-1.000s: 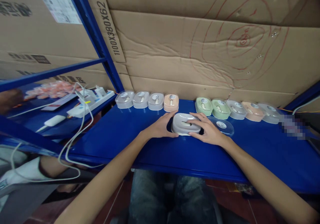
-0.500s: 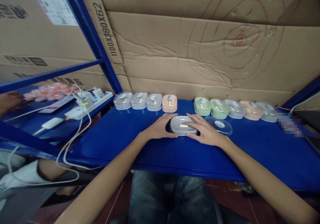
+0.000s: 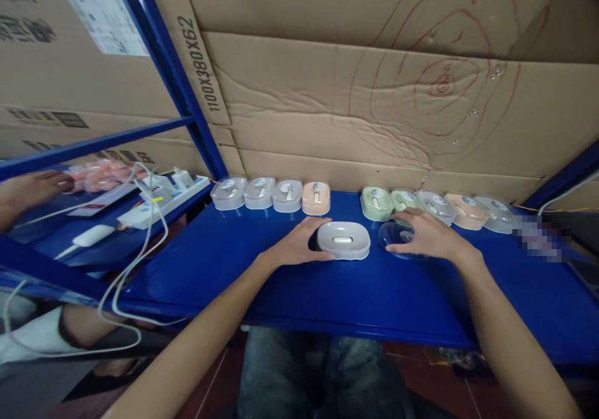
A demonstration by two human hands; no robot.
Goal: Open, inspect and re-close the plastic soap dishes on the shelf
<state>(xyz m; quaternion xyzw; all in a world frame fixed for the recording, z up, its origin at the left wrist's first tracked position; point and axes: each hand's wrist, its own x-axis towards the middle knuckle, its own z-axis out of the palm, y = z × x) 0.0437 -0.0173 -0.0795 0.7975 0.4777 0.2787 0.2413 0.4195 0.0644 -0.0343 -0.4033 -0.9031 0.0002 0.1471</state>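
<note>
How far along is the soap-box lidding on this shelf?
Done: nine lidded boxes stand along the back, four on the left and five on the right. In hand: the left hand steadies an open grey box with a small piece inside, while the right hand rests on the clear lid lying beside it. Left: that lid is not yet on the box.

Bare blue metal shelf [image 3: 290, 281] is lying open to you near and left; the far row of small lidded plastic boxes [image 3: 290, 195] and brown cardboard wall [image 3: 355, 113] are blocking beyond.
</note>
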